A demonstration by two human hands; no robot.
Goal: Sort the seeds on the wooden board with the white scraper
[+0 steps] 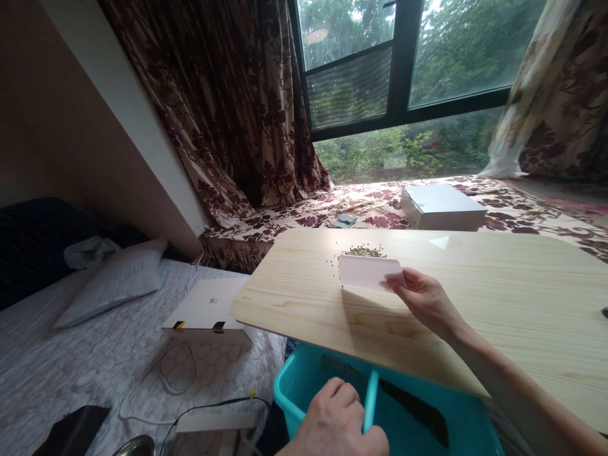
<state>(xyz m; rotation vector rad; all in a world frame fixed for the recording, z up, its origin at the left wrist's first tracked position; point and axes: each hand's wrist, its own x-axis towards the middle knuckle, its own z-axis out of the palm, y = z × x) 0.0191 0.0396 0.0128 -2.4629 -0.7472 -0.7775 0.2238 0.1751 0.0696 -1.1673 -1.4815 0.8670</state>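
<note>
My right hand (425, 297) pinches a thin white card (369, 272), standing on its long edge on the light wooden tabletop (294, 285). Just behind the card lies a small heap of greenish beans (363, 251), with several scattered singly to its left. Below the table's near edge sits a teal bin (285, 386), split by a divider (372, 392). My left hand (339, 415) is closed over the bin at the divider, its fingertips hidden. A dark greenish mass (418, 408) lies in the right compartment; a few small specks show in the left one.
A white box (444, 206) rests on the flower-patterned window ledge, near a grey-blue cloth (344, 220). To the left, a bed (114, 323) holds another white box (209, 304), a pillow (114, 278) and loose cables (178, 380). A dark object (605, 311) sits at the table's right.
</note>
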